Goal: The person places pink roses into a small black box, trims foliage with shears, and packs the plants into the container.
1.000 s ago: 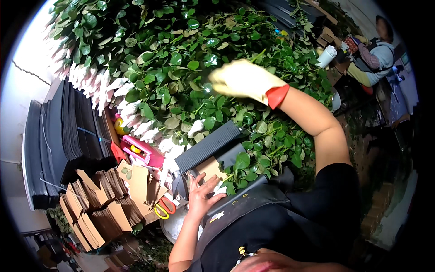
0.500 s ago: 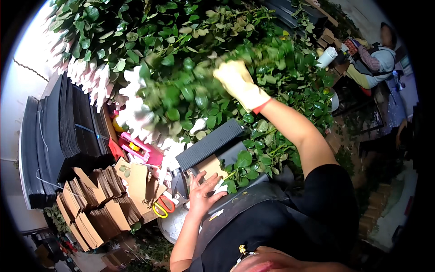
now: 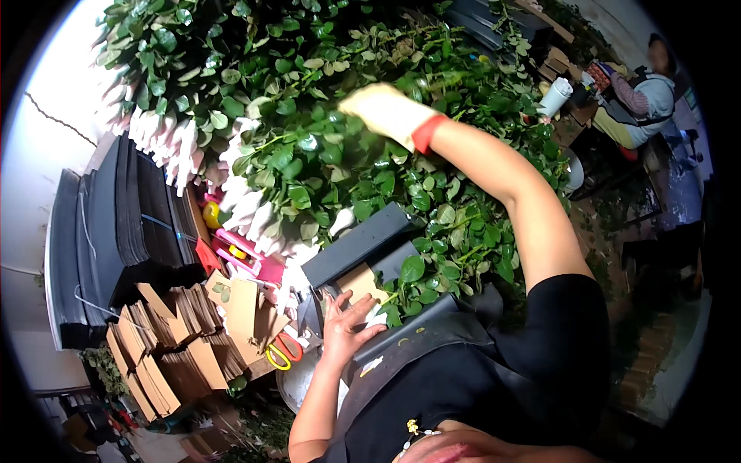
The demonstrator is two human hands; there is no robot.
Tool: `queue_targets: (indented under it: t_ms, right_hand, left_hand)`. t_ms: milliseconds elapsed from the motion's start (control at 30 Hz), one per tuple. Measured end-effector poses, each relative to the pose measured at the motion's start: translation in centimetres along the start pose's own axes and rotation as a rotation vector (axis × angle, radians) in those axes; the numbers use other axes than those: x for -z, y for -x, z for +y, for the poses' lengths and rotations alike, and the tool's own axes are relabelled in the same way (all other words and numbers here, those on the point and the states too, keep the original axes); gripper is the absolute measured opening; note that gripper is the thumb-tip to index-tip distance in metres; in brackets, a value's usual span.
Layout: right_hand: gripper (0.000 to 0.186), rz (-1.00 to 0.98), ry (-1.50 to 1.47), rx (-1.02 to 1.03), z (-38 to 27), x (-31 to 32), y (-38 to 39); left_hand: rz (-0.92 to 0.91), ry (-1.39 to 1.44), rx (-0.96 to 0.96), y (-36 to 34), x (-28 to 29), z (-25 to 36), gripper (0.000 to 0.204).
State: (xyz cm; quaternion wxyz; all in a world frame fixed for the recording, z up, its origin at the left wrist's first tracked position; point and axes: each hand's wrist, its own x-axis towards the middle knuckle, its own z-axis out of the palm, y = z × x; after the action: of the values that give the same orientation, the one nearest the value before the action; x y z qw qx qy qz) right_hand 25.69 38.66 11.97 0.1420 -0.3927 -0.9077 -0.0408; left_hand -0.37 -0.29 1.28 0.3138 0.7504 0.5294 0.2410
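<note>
My left hand (image 3: 347, 328) rests with fingers spread on a brown cardboard piece (image 3: 355, 282) and white paper, beside a dark ridged bar (image 3: 351, 243). A leafy stem lies just right of its fingers. My right hand (image 3: 378, 108), in a cream glove with a red cuff, reaches over the mass of leafy stems (image 3: 293, 177); its fingers are blurred among the leaves, so what they hold is unclear. White-sleeved flower heads (image 3: 170, 143) line the left edge of the foliage.
Stacked black sheets (image 3: 116, 231) and folded cardboard (image 3: 166, 347) stand at left, near a pink plastic tool (image 3: 266, 270) and orange-yellow scissors (image 3: 282, 351). At upper right are a white roll (image 3: 554, 96) and another person (image 3: 641, 108) beside boxes.
My gloved right hand has moved left and up across the foliage since half a second ago, with leaves blurring around it. My left hand stays in about the same place.
</note>
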Motion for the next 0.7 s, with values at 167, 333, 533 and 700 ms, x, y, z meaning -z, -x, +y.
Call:
queue_targets:
  t_ms: [167,333,533,700]
  right_hand:
    - [0.031,0.349,0.361,0.002,-3.0,11.1,-7.4]
    - [0.049,0.214,0.337,-0.112,1.6,5.6,-6.4]
    - [0.048,0.195,0.583,-0.056,1.4,5.3,0.1]
    - [0.048,0.326,0.379,0.03,-2.1,6.7,6.4]
  left_hand:
    - [-0.006,0.027,0.013,0.0,-0.3,0.1,0.064]
    - [-0.003,0.005,-0.017,-0.4,-0.6,0.3,0.064]
    - [-0.022,0.018,0.0,-0.4,-0.1,0.6,0.064]
    - [-0.003,0.008,0.008,0.1,0.1,0.3,0.063]
